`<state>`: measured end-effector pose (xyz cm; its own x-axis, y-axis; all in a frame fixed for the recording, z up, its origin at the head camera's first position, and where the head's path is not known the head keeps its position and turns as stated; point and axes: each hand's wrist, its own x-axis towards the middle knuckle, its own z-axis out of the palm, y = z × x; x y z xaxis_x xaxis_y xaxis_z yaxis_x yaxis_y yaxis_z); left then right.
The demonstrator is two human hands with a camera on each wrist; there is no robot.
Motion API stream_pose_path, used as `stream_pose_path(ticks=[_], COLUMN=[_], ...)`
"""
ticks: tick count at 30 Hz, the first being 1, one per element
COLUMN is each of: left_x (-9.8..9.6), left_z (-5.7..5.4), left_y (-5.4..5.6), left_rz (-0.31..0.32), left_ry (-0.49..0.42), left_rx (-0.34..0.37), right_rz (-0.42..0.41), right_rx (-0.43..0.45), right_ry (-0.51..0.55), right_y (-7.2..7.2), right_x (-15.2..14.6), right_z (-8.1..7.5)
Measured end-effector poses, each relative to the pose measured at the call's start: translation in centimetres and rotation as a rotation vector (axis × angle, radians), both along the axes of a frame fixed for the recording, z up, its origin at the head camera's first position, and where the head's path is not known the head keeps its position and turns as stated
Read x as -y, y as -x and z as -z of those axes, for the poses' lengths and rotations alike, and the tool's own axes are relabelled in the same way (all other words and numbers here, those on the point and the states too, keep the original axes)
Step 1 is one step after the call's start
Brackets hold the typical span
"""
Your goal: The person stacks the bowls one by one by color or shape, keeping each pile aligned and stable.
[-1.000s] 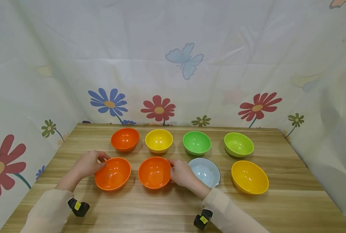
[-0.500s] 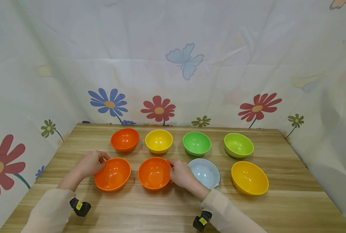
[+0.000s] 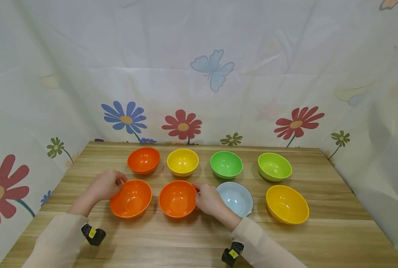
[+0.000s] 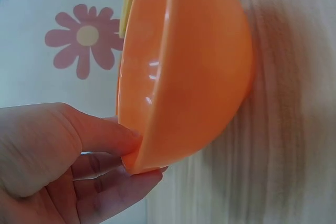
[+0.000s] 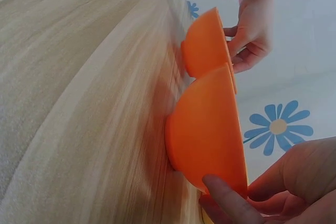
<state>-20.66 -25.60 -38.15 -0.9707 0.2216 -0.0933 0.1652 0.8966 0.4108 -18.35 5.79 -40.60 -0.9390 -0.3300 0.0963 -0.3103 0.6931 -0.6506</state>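
Observation:
At the front left of the table, my left hand (image 3: 106,185) pinches the rim of an orange bowl (image 3: 131,199). The left wrist view shows the thumb inside that bowl (image 4: 205,72) and the fingers under its outer side. To the right, a second orange bowl (image 3: 177,199) stands upright, its right rim pinched by my right hand (image 3: 209,200). In the right wrist view, a finger presses the outer wall of this nearer bowl (image 5: 207,129); the other hand (image 5: 252,35) and its bowl appear behind. A gap separates the two orange bowls in the head view.
Behind stand an orange-red bowl (image 3: 143,160), a yellow bowl (image 3: 183,162), a green bowl (image 3: 226,165) and a lime bowl (image 3: 274,166). A pale blue bowl (image 3: 237,199) sits by my right wrist, with a deep yellow bowl (image 3: 287,204) beyond it. A flowered curtain (image 3: 246,100) surrounds the wooden table (image 3: 159,245).
My left hand and the left orange bowl have shifted slightly up and to the right in the head view. The right hand and its bowl stay in place.

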Motion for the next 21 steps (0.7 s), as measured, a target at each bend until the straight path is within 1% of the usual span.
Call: stream_pose_path(ticks=[2, 7, 9, 12, 17, 21], left_x=[-0.2, -0.7, -1.0, -1.5, -3.0, -4.6], left_z=[-0.3, -1.0, -1.4, -2.1, -3.5, -4.5], left_y=[0.1, 0.4, 0.5, 0.8, 1.1, 1.3], left_rz=[0.002, 0.008, 0.017, 0.036, 0.083, 0.095], left_ry=[0.007, 0.020, 0.023, 0.033, 0.077, 0.079], left_rx=[-0.004, -0.003, -0.015, -0.042, -0.111, -0.126], right_rz=[0.005, 0.004, 0.005, 0.004, 0.002, -0.003], right_rx=[0.014, 0.011, 0.004, -0.003, -0.024, -0.030], right_ry=[0.001, -0.010, -0.017, -0.018, -0.026, -0.028], right_y=[0.0, 0.0, 0.1, 0.1, 0.0, 0.0], right_x=[0.0, 0.1, 0.1, 0.1, 0.0, 0.0], right_z=[0.0, 0.0, 0.0, 0.1, 0.1, 0.1])
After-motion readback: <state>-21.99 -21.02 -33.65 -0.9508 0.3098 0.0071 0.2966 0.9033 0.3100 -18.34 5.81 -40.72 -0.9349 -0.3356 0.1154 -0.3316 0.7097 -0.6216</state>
